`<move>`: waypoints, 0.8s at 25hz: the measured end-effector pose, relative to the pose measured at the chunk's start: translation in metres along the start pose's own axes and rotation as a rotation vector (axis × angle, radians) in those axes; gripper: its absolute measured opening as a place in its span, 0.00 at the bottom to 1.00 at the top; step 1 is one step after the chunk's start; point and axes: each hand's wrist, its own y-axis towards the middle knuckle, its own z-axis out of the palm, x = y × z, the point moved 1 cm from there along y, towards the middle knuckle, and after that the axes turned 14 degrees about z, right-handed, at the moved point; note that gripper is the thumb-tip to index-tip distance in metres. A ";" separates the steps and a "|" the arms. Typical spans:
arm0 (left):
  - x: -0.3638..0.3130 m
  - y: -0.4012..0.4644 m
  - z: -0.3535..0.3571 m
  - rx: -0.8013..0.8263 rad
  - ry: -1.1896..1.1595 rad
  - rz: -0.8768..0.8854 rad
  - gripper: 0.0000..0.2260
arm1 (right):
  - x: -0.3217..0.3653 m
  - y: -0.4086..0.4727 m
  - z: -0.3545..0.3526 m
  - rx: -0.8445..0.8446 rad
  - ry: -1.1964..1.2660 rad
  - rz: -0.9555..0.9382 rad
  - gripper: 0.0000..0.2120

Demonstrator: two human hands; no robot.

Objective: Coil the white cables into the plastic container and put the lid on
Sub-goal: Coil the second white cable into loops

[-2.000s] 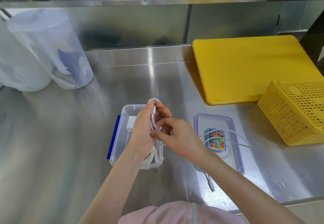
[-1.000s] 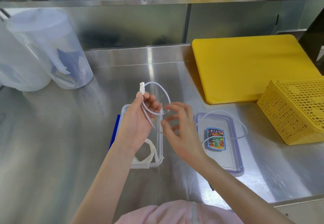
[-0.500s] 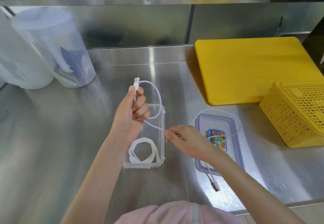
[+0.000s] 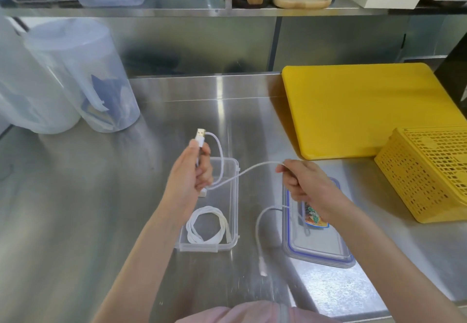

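Observation:
A clear plastic container [image 4: 233,171] stands on the steel counter with one coiled white cable [image 4: 207,229] in its near end. My left hand [image 4: 192,173] is above the container, gripping a second white cable [image 4: 252,169] just below its USB plug, with one loop hanging from the fingers. My right hand [image 4: 300,183] pinches the same cable further along, over the lid [image 4: 318,249]. The cable's free end trails down to the counter near the lid's left edge. The lid is clear with a blue seal and a coloured sticker, lying flat to the right of the container.
A yellow cutting board [image 4: 366,110] lies at the back right, and a yellow perforated basket [image 4: 429,171] sits at the right edge. Two translucent tubs [image 4: 83,75] stand at the back left. A shelf [image 4: 192,10] with boxes and wooden trays runs along the back.
My right hand has slid along the cable and pulled it out to the right, over the lid. My left hand still holds the plug end with one loop, above the container.

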 end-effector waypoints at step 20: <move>0.020 -0.029 0.024 0.254 -0.267 -0.363 0.16 | -0.008 -0.017 0.054 0.137 -0.470 -0.333 0.21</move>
